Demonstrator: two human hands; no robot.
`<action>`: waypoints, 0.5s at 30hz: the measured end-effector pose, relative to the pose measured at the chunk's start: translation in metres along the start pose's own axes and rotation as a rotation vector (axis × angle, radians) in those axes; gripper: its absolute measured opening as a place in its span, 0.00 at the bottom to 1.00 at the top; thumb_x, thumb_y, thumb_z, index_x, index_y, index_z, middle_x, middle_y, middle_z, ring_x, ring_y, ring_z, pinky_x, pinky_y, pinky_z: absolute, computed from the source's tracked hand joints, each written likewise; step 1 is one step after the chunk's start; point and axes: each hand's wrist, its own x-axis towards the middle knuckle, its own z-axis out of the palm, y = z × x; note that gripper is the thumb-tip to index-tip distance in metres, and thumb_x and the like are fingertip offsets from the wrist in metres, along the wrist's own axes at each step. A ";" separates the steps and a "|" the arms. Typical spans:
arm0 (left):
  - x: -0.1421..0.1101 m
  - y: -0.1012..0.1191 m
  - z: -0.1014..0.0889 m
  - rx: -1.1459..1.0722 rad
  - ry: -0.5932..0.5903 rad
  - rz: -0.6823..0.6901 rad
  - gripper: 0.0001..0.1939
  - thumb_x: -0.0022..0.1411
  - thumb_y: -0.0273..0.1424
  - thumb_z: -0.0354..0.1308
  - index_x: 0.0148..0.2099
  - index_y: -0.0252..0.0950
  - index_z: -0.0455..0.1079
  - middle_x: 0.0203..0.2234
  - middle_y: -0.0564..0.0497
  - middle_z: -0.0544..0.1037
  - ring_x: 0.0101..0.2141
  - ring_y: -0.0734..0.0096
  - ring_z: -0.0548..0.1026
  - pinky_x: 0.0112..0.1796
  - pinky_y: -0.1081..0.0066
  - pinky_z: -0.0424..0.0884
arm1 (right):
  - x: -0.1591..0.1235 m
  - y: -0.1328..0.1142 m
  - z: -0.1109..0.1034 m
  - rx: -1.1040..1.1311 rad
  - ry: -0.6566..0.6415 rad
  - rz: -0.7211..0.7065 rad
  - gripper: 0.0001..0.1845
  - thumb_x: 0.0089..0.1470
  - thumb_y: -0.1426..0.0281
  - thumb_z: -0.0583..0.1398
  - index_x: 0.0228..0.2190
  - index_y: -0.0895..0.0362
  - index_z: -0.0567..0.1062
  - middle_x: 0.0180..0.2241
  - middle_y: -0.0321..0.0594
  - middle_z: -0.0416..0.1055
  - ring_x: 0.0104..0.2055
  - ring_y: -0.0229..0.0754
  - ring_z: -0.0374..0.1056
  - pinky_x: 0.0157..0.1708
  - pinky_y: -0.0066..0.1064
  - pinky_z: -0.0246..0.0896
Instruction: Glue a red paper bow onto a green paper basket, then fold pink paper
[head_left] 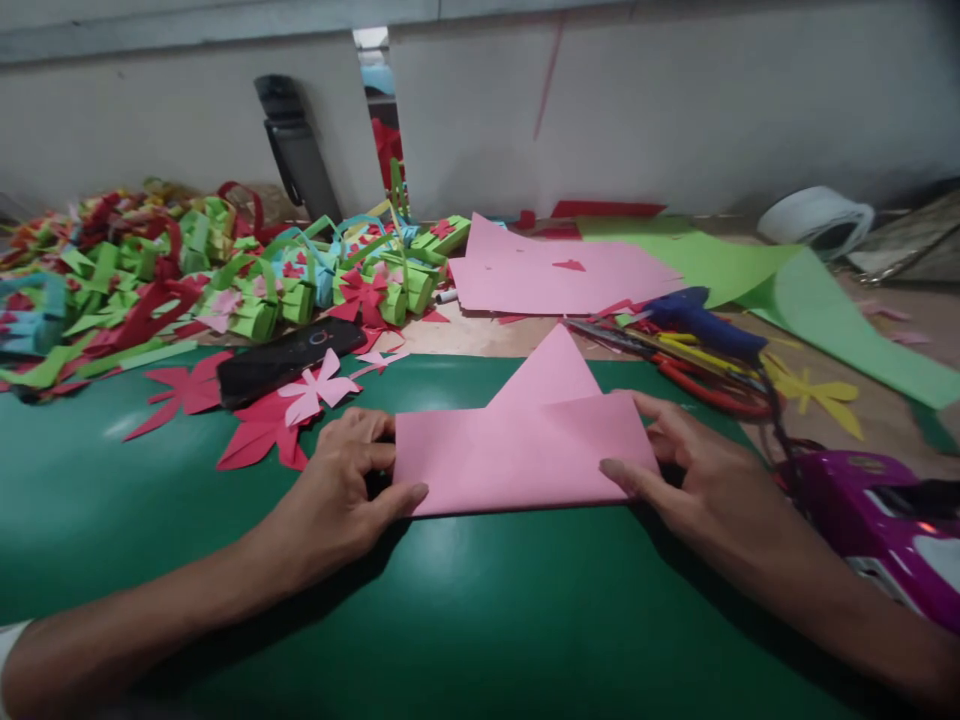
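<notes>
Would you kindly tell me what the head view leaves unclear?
- Head view: underside of the folded pink paper sheet, turned away.
- Head view: some fingertips of the left hand and right hand, hidden behind that sheet.
- Head view: far end of the glossy purple plastic box, cut by the right edge.
- Head view: single pieces in the multicoloured paper heap, blurred and overlapping.

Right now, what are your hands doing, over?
Left fingers and right fingers gripping opposite ends of folded pink paper. Pointed flap sticking up. Dark phone beyond left hand, clear of paper. Over.
</notes>
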 end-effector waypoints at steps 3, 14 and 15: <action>0.001 -0.002 0.002 0.000 0.016 0.003 0.19 0.61 0.39 0.55 0.21 0.36 0.63 0.32 0.51 0.70 0.38 0.62 0.66 0.42 0.61 0.61 | -0.001 -0.003 0.000 -0.077 0.018 -0.020 0.30 0.53 0.56 0.56 0.55 0.54 0.66 0.36 0.45 0.75 0.42 0.56 0.71 0.38 0.43 0.66; 0.005 -0.006 0.002 0.027 0.009 0.022 0.20 0.62 0.40 0.55 0.22 0.35 0.61 0.31 0.49 0.68 0.37 0.62 0.64 0.41 0.61 0.60 | 0.000 -0.004 0.004 -0.172 0.036 -0.088 0.29 0.54 0.55 0.54 0.54 0.54 0.66 0.32 0.42 0.74 0.35 0.52 0.70 0.34 0.38 0.64; 0.005 -0.006 0.002 0.023 0.005 0.025 0.19 0.62 0.39 0.55 0.22 0.35 0.62 0.31 0.49 0.68 0.37 0.62 0.64 0.40 0.62 0.59 | 0.000 -0.005 0.004 -0.193 0.032 -0.092 0.29 0.55 0.55 0.54 0.54 0.54 0.66 0.33 0.42 0.74 0.36 0.52 0.71 0.34 0.38 0.64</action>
